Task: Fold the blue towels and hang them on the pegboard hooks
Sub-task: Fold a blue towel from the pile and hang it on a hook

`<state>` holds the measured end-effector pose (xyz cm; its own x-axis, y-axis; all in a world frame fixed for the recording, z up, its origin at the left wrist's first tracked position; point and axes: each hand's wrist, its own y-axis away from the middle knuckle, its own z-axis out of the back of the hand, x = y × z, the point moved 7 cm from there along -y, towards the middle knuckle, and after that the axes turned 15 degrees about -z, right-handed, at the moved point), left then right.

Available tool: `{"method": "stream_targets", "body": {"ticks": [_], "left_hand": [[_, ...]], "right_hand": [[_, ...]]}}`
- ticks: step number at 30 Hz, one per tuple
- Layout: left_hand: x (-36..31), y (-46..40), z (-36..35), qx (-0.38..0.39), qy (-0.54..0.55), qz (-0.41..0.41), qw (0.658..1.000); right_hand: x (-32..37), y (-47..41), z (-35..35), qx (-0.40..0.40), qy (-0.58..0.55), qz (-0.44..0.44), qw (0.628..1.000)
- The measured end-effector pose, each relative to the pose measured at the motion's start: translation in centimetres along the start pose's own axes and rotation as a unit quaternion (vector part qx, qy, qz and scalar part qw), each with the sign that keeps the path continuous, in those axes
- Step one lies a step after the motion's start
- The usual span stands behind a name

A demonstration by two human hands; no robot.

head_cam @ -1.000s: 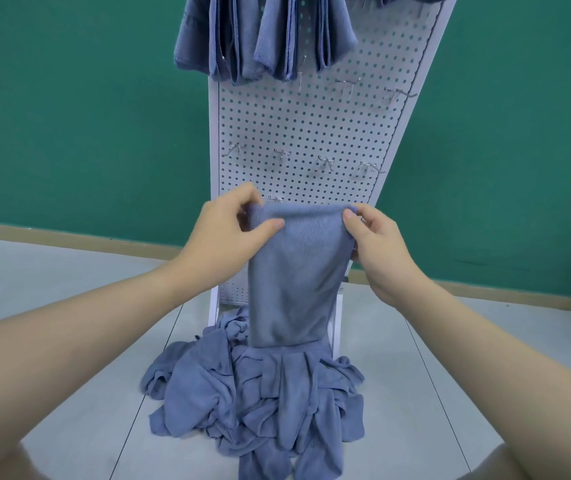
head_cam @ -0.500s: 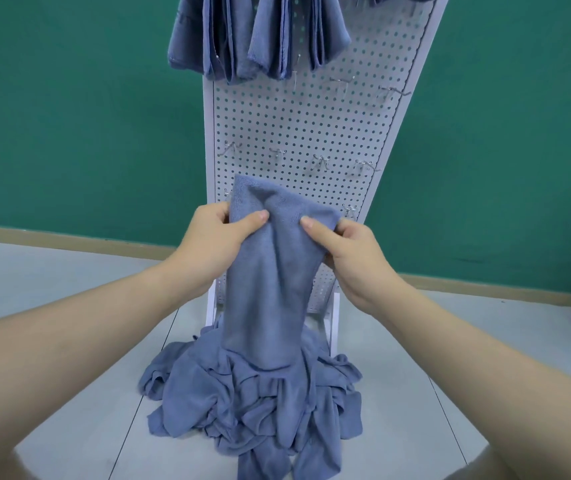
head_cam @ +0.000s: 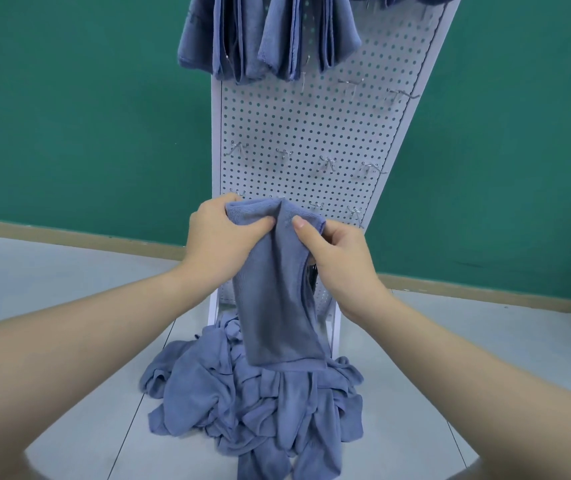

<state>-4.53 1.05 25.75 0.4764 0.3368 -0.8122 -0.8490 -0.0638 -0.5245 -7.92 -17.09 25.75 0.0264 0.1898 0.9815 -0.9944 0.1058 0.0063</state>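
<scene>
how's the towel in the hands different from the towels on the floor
The held towel hangs folded in a smooth narrow strip; the floor pile lies crumpled and unfolded. The left hand and right hand pinch the held towel's top edge in the air; the floor pile rests on the tiles at the pegboard's foot. Both are the same blue cloth.

A plain staged room: green wall, grey tiled floor, freestanding pegboard.

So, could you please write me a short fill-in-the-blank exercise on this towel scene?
1. Both hands hold the top edge of one blue ____.
2. The loose pile of towels lies on the ____ at the pegboard's foot.
3. The hanging towels occupy the ____ row of the pegboard.
4. The wall behind is ____.

Missing words: towel; floor; top; green
</scene>
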Motion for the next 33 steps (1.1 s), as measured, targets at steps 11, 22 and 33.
{"method": "stream_targets", "body": {"ticks": [11,22,33], "left_hand": [[-1.0,0.7,-0.2,0.009,-0.016,-0.013,1.000],[-3.5,2.6,-2.4,0.079,0.036,-0.066,0.994],[-4.7,2.9,-2.4,0.074,0.144,-0.114,0.980]], "right_hand": [[0.6,0.7,0.5,-0.079,0.039,0.025,0.996],[1.5,1.0,0.2,-0.059,0.092,0.064,0.992],[2.8,1.3,1.4,-0.058,0.116,0.089,0.988]]}}
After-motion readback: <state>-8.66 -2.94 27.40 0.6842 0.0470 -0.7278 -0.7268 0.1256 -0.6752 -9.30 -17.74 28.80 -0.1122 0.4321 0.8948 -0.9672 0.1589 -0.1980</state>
